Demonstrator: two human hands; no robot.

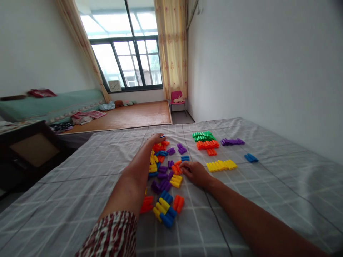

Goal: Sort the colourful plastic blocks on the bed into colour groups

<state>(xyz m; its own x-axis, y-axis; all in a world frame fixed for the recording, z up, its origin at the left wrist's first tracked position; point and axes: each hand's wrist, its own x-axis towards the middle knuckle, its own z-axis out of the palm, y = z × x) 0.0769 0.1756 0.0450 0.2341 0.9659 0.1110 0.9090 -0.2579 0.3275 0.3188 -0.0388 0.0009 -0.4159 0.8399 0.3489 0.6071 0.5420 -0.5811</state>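
Note:
A loose pile of ribbed plastic pieces, like short tubes joined side by side, lies on the grey checked sheet (pixel 88 185). My left hand (pixel 157 138) reaches over the pile's far end, beside orange pieces (pixel 161 145); a bit of blue shows at its fingers. The fingertips of my right hand (pixel 195 172) are bent together on an orange piece (pixel 177 167) at the pile's right side. Close by are a yellow piece (pixel 176 181), a blue piece (pixel 184 158) and purple pieces (pixel 162 185). My left forearm hides part of the pile.
To the right lie rows sorted by colour: green (pixel 203 136), orange (pixel 207 144), purple (pixel 232 141) and yellow (pixel 222 165), plus a blue piece (pixel 251 157). A wall (pixel 268 71) borders the right side. Farther off stand a wooden bed (pixel 134 114) and a pink chair (pixel 177 97).

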